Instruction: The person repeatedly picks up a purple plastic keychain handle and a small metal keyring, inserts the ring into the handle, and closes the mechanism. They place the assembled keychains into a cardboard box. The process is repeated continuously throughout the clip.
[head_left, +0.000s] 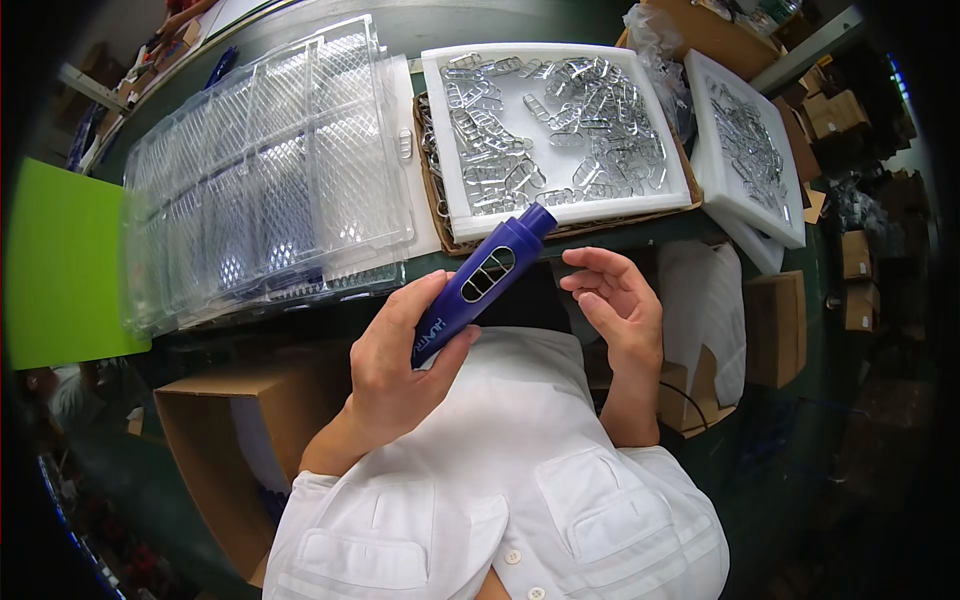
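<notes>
My left hand [392, 372] is wrapped round the lower end of a blue plastic tube-shaped housing [507, 237]. The housing slants up to the right, and its narrower neck points away from me. A shiny metal frame with crossbars [488, 274] sits over the oval window in its side. Just right of the housing, my right hand [622, 305] is raised with fingers curved and apart, touching nothing. Beyond both hands lies a white foam tray [560, 215] holding many similar loose metal frames.
Stacked clear plastic trays [225, 190] with ribbed compartments lie at the left, beside a bright green panel [70, 270]. Another white foam tray [790, 205] of metal pieces tilts at the right. Cardboard boxes stand low at the left [215, 450] and right [778, 330].
</notes>
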